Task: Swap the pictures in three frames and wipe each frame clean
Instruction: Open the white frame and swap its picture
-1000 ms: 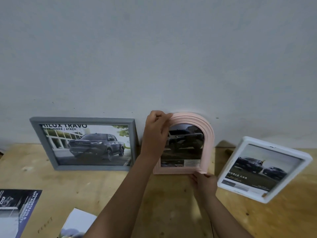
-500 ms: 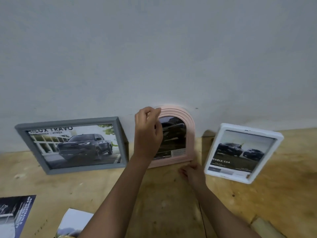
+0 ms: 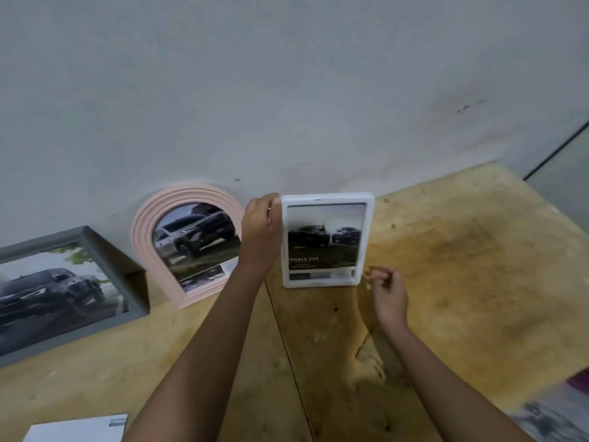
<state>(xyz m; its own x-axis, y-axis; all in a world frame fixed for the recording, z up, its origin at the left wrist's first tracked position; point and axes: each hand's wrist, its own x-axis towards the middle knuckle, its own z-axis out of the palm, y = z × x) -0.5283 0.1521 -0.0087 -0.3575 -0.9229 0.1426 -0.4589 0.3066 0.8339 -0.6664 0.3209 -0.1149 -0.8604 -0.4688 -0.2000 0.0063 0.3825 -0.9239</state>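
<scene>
Head view, entry for this moment. We log three frames along the back of the counter (image 3: 462,250), below the grey wall (image 3: 287,90).

White frame (image 3: 328,198): it stands upright on its short edge, facing us, to the right of the other two. It contains the two-vehicle picture (image 3: 325,237), dark cars under a pale sky, with a caption line we read only in part as "UBLE CAB".

Left hand (image 3: 261,228): the fingers are curled at the white frame's top left corner and hold it there.

Right hand (image 3: 387,288): it hovers just beside the frame's lower right corner, apart from it. The fingers are loosely curled and we see nothing in them.

Pink arched frame (image 3: 143,237): it sits left of the left hand, tilted, with its arch against the wall. It contains the silver pickup picture (image 3: 194,237), which has a small text panel at its lower right.

Grey frame (image 3: 44,241): it is farthest left and cut off by the view's edge. It contains the dark pickup picture (image 3: 57,288).

A white sheet (image 3: 79,429) lies flat at the near left of the counter. A blurred printed sheet (image 3: 554,419) lies at the near right. We cannot tell what it shows.
</scene>
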